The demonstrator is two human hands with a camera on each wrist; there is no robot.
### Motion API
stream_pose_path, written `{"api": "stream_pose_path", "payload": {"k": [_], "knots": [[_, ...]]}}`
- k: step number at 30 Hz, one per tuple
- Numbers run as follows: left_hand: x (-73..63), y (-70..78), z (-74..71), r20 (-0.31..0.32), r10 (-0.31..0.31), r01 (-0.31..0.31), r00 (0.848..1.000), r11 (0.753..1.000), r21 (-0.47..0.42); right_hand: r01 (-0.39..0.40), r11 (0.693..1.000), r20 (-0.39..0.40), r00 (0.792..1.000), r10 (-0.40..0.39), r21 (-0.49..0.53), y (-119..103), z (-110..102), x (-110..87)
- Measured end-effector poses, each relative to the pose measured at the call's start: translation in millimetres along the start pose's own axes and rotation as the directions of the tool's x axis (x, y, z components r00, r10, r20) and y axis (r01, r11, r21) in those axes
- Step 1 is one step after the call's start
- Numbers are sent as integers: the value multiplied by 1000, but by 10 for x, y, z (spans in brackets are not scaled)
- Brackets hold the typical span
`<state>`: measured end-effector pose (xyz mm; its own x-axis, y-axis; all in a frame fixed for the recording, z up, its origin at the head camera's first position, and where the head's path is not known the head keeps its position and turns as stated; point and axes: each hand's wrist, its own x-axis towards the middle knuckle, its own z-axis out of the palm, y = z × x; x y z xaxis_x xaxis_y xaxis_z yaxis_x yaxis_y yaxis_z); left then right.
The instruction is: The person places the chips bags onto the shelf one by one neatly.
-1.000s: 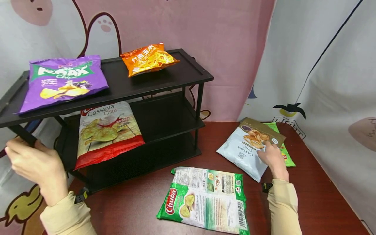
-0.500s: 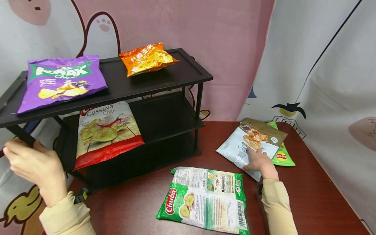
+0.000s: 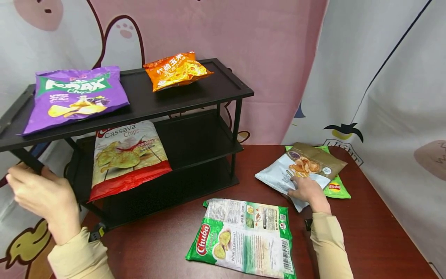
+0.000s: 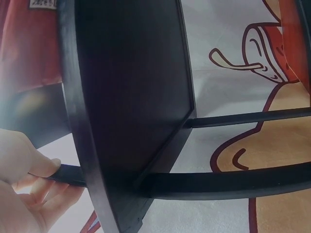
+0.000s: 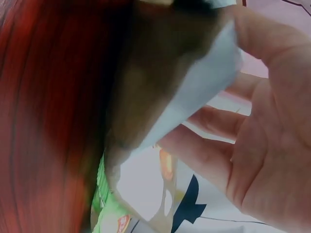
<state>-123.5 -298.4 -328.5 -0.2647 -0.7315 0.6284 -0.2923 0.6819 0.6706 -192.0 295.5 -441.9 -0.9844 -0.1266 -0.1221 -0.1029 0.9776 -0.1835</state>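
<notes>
At the left of the head view, my left hand [image 3: 43, 195] grips a black upright post [image 3: 25, 159] of the shelf rack. Thumb and fingers wrap this post [image 4: 70, 174] in the left wrist view. My right hand [image 3: 308, 190] pinches the near edge of a white and brown bag of cassava chips [image 3: 324, 161] on the table. In the right wrist view the bag's edge [image 5: 199, 90] lies between thumb and fingers, its near end raised. Beneath it, a green chip bag [image 3: 339, 188] is partly covered.
The black rack [image 3: 195, 139] carries a purple chip bag [image 3: 80, 95] and an orange snack bag [image 3: 177, 71] on top, with a red and cream cassava chip bag [image 3: 129, 155] on its middle shelf. A green and white chip bag [image 3: 244, 236] lies on the brown table [image 3: 156, 248].
My right hand has moved left and nearer, from the bag's brown end to its near white edge, and now pinches it. The bag has turned slightly. The left hand keeps its grip.
</notes>
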Motion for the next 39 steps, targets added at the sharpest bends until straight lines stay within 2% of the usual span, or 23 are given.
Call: {"api": "stream_pose_path", "payload": {"k": [5, 11, 17, 19, 21, 23, 26, 29, 31, 33, 39], "knots": [[-10, 8, -1, 6, 9, -9, 1000, 1000, -5, -7, 998, -85, 996, 12, 68, -67, 7, 16], [-22, 5, -2, 9, 24, -24, 1000, 1000, -6, 1, 993, -209, 978, 24, 119, -177, 38, 76], [-26, 10, 0, 3, 35, -35, 999, 999, -5, -69, 976, -271, 954, 124, 204, -307, 91, 167], [-29, 15, -4, 8, 33, -33, 999, 999, -7, -94, 969, -265, 952, 155, 230, -334, 116, 193], [-32, 24, -9, 11, 31, -31, 999, 999, -10, -83, 965, -252, 957, 147, 248, -336, 131, 207], [-30, 24, -8, 12, 30, -30, 999, 1000, -9, -38, 962, -214, 972, 99, 269, -312, 132, 208], [-19, 19, -9, 7, 27, -27, 1000, 1000, -7, 57, 964, -127, 992, -25, 259, -253, 108, 175], [-7, 7, -10, -1, 20, -20, 1000, 1000, -4, 125, 971, -24, 992, -122, 203, -206, 88, 118], [-3, 0, -13, 1, 16, -16, 1000, 1000, -2, 129, 979, 20, 991, -133, 156, -191, 94, 79], [-3, -5, -13, -1, 13, -13, 1000, 1000, 0, 124, 986, 29, 991, -128, 115, -186, 114, 61], [-8, -13, -12, 6, 11, -11, 1000, 1000, -5, 111, 994, -34, 993, -111, 4, -174, 154, 104]]}}
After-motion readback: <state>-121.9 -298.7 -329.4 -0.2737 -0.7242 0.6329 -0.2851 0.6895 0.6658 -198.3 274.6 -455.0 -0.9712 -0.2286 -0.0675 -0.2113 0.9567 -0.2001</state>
